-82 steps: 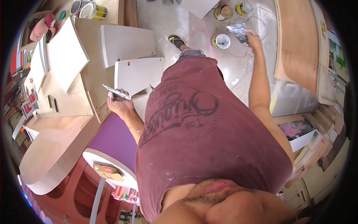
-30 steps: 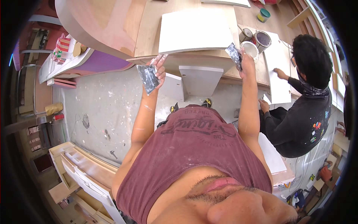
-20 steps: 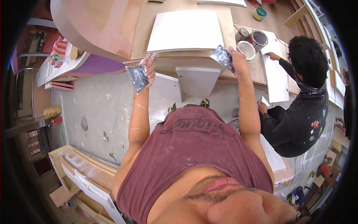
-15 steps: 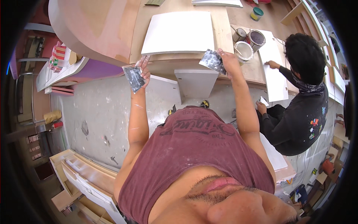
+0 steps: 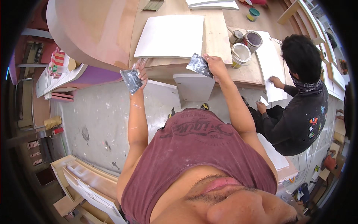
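Observation:
My left hand (image 5: 141, 72) is closed on a flat, square putty spreader (image 5: 131, 81), its grey face smeared with pale filler. Some fingers of that hand reach up to the near left corner of a white panel (image 5: 169, 36). In my right hand (image 5: 216, 66) is a second putty spreader (image 5: 200, 65), dark with white smears. It is tilted at the panel's near right corner; whether its edge touches the panel I cannot tell. The panel lies flat on a light wooden worktop (image 5: 216, 33).
Several open cans, including a white-rimmed one (image 5: 241, 54), stand right of my right hand. A co-worker (image 5: 302, 93) sits at the right with one hand on a long white board (image 5: 274, 67). A curved wooden piece (image 5: 89, 33) rises at the left. White boards (image 5: 194, 87) stand below the worktop.
My right hand has moved left with its spreader, along the panel's near edge. My left hand has shifted slightly. The co-worker's hand has slid down the long board.

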`<state>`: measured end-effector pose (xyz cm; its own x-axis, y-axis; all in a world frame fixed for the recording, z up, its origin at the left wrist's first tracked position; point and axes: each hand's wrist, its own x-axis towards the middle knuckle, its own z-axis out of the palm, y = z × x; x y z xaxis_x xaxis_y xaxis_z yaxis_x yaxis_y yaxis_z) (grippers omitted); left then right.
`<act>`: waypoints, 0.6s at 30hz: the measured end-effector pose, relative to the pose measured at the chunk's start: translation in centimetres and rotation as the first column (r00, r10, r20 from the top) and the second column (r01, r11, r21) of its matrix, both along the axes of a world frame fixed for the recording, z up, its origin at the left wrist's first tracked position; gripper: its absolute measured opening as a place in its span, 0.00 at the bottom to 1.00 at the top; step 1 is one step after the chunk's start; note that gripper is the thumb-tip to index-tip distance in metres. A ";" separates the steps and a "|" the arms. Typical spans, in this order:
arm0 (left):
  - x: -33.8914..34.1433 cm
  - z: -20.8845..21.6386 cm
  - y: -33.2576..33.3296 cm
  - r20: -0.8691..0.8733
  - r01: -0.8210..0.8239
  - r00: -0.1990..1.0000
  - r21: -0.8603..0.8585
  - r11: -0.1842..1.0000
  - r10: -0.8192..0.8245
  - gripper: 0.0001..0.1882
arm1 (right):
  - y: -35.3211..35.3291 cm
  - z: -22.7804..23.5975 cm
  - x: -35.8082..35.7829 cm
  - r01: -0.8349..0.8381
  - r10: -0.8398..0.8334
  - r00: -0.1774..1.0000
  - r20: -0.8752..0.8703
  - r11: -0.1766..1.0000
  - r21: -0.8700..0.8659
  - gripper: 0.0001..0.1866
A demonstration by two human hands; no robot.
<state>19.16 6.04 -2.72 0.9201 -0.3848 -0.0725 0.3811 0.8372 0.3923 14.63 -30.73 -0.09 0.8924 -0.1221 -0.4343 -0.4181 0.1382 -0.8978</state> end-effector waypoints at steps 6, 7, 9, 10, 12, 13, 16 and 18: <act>1.1 -0.9 0.9 0.013 -0.024 1.000 -0.002 1.000 0.024 0.22 | -0.3 -1.2 1.2 -0.023 0.019 0.997 -0.073 0.998 -0.053 0.21; 1.5 -1.2 1.3 0.027 -0.050 0.998 0.039 0.998 0.049 0.22 | -0.1 -1.0 1.3 -0.022 0.018 0.996 -0.082 0.999 -0.037 0.21; 1.9 -1.3 1.4 0.041 -0.070 0.997 0.078 0.995 0.066 0.22 | 0.1 -1.7 1.9 -0.021 0.020 0.998 -0.062 0.999 -0.025 0.21; 2.1 -1.1 1.0 0.036 -0.085 0.996 0.113 0.990 0.081 0.22 | 0.0 -2.2 2.1 -0.019 0.018 0.999 -0.045 1.000 -0.013 0.21; 2.3 -0.9 0.8 0.034 -0.100 0.995 0.150 0.984 0.096 0.22 | 0.6 -2.5 2.4 0.013 -0.013 1.000 0.007 1.000 0.016 0.21; 2.4 -0.9 1.0 0.033 -0.123 0.992 0.154 0.980 0.119 0.21 | 1.0 -2.3 2.6 0.036 -0.039 0.998 0.059 0.998 0.048 0.22; 2.1 -0.4 0.3 0.045 -0.186 0.983 0.207 0.960 0.181 0.22 | 1.0 -0.3 2.4 -0.034 0.033 0.999 0.029 0.999 0.038 0.21; 1.9 0.0 -0.2 0.062 -0.228 0.974 0.256 0.939 0.220 0.22 | 1.0 -0.5 2.8 -0.039 0.039 0.999 0.016 0.999 0.027 0.22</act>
<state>21.02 5.80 -2.77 0.9838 -0.1402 -0.1113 0.1790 0.7670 0.6162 17.39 -29.70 -0.64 0.9028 -0.0755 -0.4234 -0.4100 0.1468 -0.9002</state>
